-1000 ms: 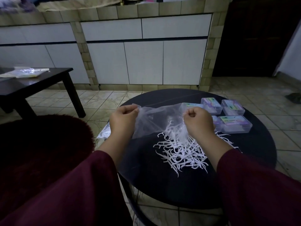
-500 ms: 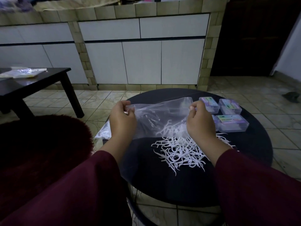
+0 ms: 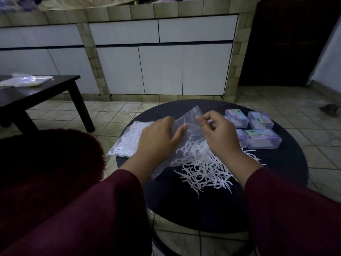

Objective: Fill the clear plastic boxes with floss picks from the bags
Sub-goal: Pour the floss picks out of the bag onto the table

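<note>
Emptying bag (image 3: 186,137) over table (image 3: 287,169): left hand (image 3: 158,137) pressing flat on it, fingers straight; right hand (image 3: 219,133) pinching top edge. Picks (image 3: 204,170) piling beneath. I'm judging: lift closed end, shake stragglers out.

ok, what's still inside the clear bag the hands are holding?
A few white floss picks show through the clear bag, near its lower end. The left hand and right hand cover parts of it, so anything behind them is hidden.
</note>
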